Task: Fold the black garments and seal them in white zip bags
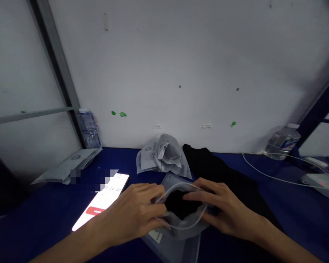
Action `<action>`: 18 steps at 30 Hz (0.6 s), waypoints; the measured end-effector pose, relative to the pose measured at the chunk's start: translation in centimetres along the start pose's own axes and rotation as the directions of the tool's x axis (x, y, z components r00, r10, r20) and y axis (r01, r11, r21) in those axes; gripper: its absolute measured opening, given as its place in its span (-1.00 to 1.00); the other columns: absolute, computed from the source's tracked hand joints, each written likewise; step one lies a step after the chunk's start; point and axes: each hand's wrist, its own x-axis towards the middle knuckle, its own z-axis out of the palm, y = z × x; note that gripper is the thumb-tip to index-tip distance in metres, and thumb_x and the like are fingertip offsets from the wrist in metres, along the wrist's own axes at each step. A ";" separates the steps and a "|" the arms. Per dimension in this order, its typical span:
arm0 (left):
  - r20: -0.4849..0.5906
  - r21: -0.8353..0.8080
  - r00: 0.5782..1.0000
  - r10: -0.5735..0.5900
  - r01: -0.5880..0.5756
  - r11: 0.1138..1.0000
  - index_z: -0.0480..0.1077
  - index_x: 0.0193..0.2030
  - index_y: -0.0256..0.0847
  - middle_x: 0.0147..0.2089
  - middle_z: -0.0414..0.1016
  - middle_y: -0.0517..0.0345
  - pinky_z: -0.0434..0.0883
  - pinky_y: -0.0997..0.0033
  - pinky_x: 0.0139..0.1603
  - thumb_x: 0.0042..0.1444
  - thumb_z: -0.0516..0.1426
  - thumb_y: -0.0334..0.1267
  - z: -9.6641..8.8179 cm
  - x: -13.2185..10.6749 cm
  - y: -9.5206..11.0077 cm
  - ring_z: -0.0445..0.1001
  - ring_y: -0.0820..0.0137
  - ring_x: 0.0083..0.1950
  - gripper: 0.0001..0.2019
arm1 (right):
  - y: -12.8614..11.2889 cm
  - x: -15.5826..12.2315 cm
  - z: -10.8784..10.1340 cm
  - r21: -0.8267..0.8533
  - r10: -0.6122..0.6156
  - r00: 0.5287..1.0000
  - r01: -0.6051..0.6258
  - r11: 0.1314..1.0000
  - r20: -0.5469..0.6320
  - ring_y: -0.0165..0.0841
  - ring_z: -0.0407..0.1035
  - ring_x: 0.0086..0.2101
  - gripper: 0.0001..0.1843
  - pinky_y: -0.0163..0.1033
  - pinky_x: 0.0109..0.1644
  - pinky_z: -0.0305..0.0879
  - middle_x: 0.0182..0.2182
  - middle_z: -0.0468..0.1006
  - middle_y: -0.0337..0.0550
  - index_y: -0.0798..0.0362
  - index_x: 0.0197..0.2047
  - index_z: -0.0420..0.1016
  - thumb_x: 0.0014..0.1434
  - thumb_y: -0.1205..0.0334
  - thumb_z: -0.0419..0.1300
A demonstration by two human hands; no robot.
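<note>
We hold the left rim of a frosted bag point(185, 233) in the fingers of our left hand point(145, 210); its mouth gapes at the near centre of the table point(219, 252). Our right hand point(224, 204) spreads at the right rim, one finger reaching in over black cloth point(178, 206); we cannot tell whether it grips. To the right we see a black garment point(233, 177), to the left a lit phone point(106, 199), and on the far side crumpled bags point(170, 155) near the wall point(181, 62).
</note>
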 end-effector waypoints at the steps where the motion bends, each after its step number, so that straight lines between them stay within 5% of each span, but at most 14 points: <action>1: -0.016 0.000 1.000 0.000 0.000 1.000 0.43 -0.40 -0.23 -0.35 0.41 0.19 0.31 0.41 -0.41 0.34 0.11 -0.15 0.0 0.0 0.0 0.38 0.44 -0.39 -0.69 | 0.1 0.0 0.1 0.014 0.002 1.000 -0.002 1.000 0.012 -0.22 0.49 -0.13 -0.70 -0.18 -0.17 0.40 -0.05 0.53 -0.04 -0.14 0.10 0.47 0.32 0.18 0.17; 10: -0.017 -0.030 1.000 -0.004 0.003 1.000 0.35 -0.42 -0.26 -0.31 0.46 0.18 0.32 0.42 -0.40 0.33 0.13 -0.14 -0.3 0.0 -0.9 0.42 0.44 -0.37 -0.68 | -0.7 0.9 -0.4 0.251 0.052 0.998 -0.061 0.966 0.039 -0.43 0.36 -0.37 -0.86 -0.32 -0.32 0.30 -0.22 0.49 -0.14 0.04 -0.32 0.52 0.28 0.33 0.17; 15: 0.012 -0.094 0.998 -0.069 0.069 0.993 0.39 -0.36 -0.23 -0.28 0.46 0.20 0.35 0.44 -0.36 0.29 0.19 -0.22 -0.5 -0.3 -1.5 0.43 0.46 -0.34 -0.80 | -0.4 0.8 -0.4 0.198 0.068 0.998 -0.063 0.978 -0.018 -0.40 0.39 -0.34 -0.87 -0.30 -0.31 0.34 -0.20 0.50 -0.13 0.03 -0.32 0.51 0.28 0.25 0.20; 18: -0.007 -0.148 0.995 -0.099 0.097 0.984 0.42 -0.28 -0.21 -0.27 0.48 0.20 0.38 0.43 -0.33 0.28 0.20 -0.25 -0.5 -0.3 -1.6 0.45 0.44 -0.30 -0.88 | -0.2 0.4 -0.3 0.156 0.074 0.994 -0.061 0.986 -0.081 -0.30 0.44 -0.20 -0.83 -0.23 -0.19 0.41 -0.11 0.50 -0.05 0.03 -0.12 0.49 0.26 0.16 0.25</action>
